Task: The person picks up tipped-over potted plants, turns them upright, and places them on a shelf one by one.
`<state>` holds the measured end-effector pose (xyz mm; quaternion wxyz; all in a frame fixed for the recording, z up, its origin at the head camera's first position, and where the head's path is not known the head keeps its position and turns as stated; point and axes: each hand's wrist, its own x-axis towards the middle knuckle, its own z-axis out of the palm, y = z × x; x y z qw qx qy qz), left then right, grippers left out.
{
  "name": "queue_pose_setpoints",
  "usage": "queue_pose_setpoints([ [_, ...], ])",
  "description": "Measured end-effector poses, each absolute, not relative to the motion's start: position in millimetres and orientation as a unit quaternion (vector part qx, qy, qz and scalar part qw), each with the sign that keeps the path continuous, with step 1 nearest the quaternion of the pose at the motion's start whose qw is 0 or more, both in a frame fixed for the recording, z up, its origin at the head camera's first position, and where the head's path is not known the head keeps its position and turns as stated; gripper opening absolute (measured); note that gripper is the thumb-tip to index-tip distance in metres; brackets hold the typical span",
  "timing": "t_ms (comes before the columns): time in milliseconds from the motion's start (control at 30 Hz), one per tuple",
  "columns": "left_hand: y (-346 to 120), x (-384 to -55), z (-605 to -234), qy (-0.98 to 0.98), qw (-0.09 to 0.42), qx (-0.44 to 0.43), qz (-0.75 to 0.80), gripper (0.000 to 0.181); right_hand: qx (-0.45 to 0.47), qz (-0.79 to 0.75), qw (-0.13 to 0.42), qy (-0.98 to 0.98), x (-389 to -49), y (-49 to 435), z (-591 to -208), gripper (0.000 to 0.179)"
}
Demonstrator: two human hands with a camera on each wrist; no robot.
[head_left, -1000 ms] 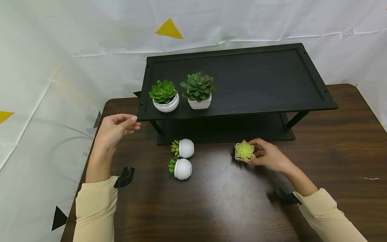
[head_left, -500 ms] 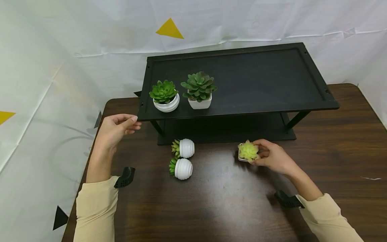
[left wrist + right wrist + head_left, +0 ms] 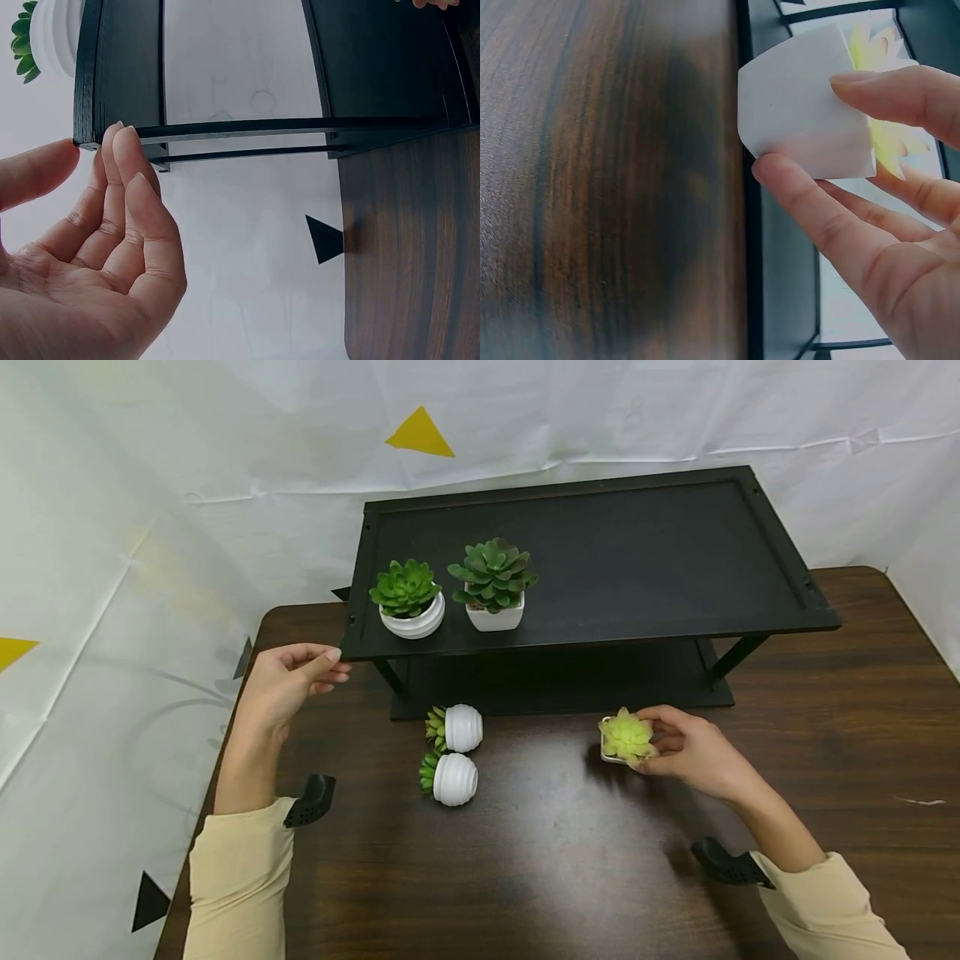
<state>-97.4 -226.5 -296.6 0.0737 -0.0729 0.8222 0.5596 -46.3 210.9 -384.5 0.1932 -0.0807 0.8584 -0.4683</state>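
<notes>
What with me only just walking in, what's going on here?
A person's right hand holds a yellow-green succulent in a white pot, in front of the black two-tier shelf. Their left hand pinches the shelf's near left corner. Two potted succulents stand on top, and two small ones lie on their sides on the table.

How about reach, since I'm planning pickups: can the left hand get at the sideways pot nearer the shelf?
Likely yes, once the left hand releases the shelf; its way to that pot looks free.
</notes>
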Motion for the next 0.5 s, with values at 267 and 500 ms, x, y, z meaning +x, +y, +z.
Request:
queue_pose_setpoints([
  [267, -226, -97, -297, 0.82, 0.072, -0.074, 0.563, 0.034, -0.1, -0.464, 0.185, 0.861, -42, 217, -367, 0.056],
  [500, -227, -97, -297, 0.82, 0.07, -0.071, 0.564, 0.033, -0.105, -0.452, 0.179, 0.868, -41, 220, -352, 0.06],
])
